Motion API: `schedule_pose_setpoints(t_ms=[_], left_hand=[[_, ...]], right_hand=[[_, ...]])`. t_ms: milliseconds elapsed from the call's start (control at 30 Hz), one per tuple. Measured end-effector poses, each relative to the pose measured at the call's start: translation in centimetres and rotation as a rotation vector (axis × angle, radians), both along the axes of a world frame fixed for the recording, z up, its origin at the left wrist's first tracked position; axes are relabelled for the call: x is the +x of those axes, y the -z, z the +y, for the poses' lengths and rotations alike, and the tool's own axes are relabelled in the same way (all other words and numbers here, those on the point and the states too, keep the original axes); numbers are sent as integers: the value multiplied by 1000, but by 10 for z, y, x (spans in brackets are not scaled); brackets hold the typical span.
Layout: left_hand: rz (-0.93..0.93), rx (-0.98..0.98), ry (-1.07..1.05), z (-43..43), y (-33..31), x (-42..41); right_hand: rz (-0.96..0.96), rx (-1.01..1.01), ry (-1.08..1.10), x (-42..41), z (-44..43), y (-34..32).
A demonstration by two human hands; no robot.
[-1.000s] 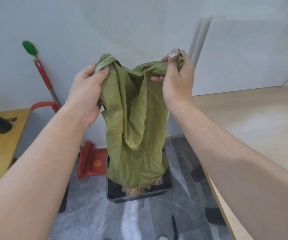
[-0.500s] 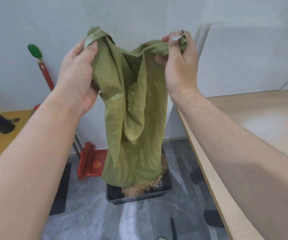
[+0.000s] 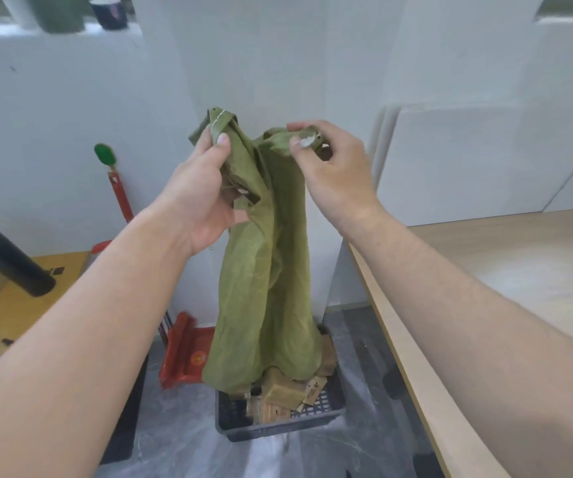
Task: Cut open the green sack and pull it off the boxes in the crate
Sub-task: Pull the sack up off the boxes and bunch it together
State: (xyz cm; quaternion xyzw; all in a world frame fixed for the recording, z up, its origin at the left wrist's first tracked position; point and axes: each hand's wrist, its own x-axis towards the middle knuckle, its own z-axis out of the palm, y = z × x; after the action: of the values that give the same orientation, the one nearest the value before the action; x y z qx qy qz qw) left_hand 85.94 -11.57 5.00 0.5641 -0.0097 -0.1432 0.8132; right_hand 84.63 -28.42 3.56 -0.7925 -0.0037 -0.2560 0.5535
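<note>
head view, looking down past two bare forearms. the green sack (image 3: 264,270) hung as a long, crumpled tube in the middle of the picture, its long axis running straight up and down. both hands held its top end at about the same height. the left hand (image 3: 198,198) gripped a bunched corner with a pale stitched hem, its fingers (image 3: 223,141) curled round the cloth. the right hand (image 3: 336,174) pinched the other top corner, its fingers (image 3: 298,127) narrow. a small white and dark thing showed at those fingertips; what it was could not be told.

the sack lay directly below both hands. its lower, open end draped over the brown boxes (image 3: 279,391) in the dark slatted crate (image 3: 278,426) on the grey floor. several boxes already showed beneath the hem. the sack looked almost off, and the next move likely called for a straight upward lift until the hem cleared the boxes. neither hand seemed better placed.

a pale wooden tabletop (image 3: 519,270) ran along the right. on the left stood a red dustpan (image 3: 185,353) and a red handle with a green tip (image 3: 119,191). a black cylinder (image 3: 9,260) lay on a yellow tabletop (image 3: 19,315).

the dustpan carried a round emblem, unreadable. the marks on the boxes were too small to read.
</note>
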Motion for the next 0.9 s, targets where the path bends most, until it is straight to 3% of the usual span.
schedule_pose_setpoints(t_ms=[167, 333, 400, 500, 600, 667, 767, 900], left_hand=[[74, -73, 140, -16, -30, -14], [39, -84, 244, -8, -48, -24], [-57, 141, 128, -2, -50, -26], [-484, 777, -201, 7, -43, -25], [-723, 1157, -312, 10, -38, -28], [-781, 1314, -349, 12, -39, -27], [-827, 1480, -237, 17, -40, -23], [-958, 1481, -150, 23, -44, -20]], right_hand=[[46, -110, -269, -21, 15, -14], [33, -100, -177, -16, 9, -28], [47, -50, -115, -13, 3, -34], [90, 47, -75, -13, -5, -46], [109, 91, -88, -16, -9, -58], [118, 143, -118, -20, -11, -69], [159, 253, -162, -25, -15, -84], [251, 391, -200, -34, -20, -97]])
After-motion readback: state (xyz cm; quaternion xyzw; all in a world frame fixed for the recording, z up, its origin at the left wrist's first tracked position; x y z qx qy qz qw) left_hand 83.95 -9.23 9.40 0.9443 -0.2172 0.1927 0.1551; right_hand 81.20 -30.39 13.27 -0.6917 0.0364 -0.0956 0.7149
